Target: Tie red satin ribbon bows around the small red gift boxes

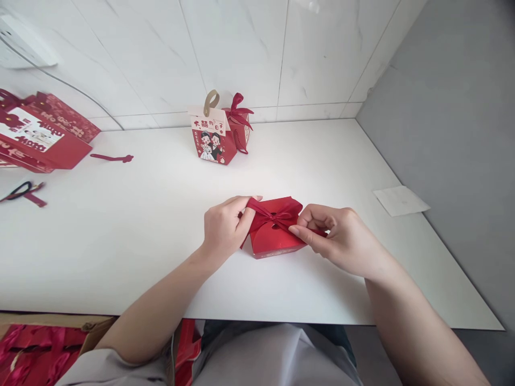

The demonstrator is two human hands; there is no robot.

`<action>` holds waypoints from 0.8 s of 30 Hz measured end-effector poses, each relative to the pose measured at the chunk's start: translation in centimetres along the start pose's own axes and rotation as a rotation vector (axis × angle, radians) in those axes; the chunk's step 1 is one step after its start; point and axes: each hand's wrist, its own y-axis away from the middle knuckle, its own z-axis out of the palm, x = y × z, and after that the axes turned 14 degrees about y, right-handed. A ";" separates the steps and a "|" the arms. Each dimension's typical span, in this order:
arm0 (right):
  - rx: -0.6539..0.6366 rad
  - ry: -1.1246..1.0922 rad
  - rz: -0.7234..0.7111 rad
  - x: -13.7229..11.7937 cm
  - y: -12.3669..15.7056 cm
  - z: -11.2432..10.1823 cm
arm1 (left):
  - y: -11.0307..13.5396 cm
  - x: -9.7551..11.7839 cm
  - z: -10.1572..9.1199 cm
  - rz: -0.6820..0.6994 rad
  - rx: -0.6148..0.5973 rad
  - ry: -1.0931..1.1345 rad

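A small red gift box (277, 241) stands on the white table in front of me, with a dark red ribbon (273, 216) tied in a bow on its top. My left hand (228, 222) is closed at the box's left side, pinching a loop of the ribbon between thumb and fingers. On the right, my right hand (336, 233) pinches a ribbon tail between thumb and forefinger, close to the box's right edge. Part of the box's right side is hidden behind that hand.
Two finished-looking boxes (213, 139) stand by the tiled wall. Red gift bags (44, 134), a red ribbon strip (112, 158) and black-handled scissors (18, 190) lie left. A white paper (401, 201) rests at right. A carton (96, 324) of red boxes sits below the table's front edge.
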 end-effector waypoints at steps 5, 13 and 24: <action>-0.089 -0.119 0.074 0.0 0.1 -0.1 | -0.1 0.1 -0.1 -0.043 0.012 0.017; -0.046 0.036 -0.124 -0.5 0.3 -0.1 | -0.1 0.2 -0.1 -0.068 0.020 0.003; -0.141 -0.102 0.015 -0.5 0.1 0.0 | -0.5 0.2 -0.3 -0.144 0.025 0.030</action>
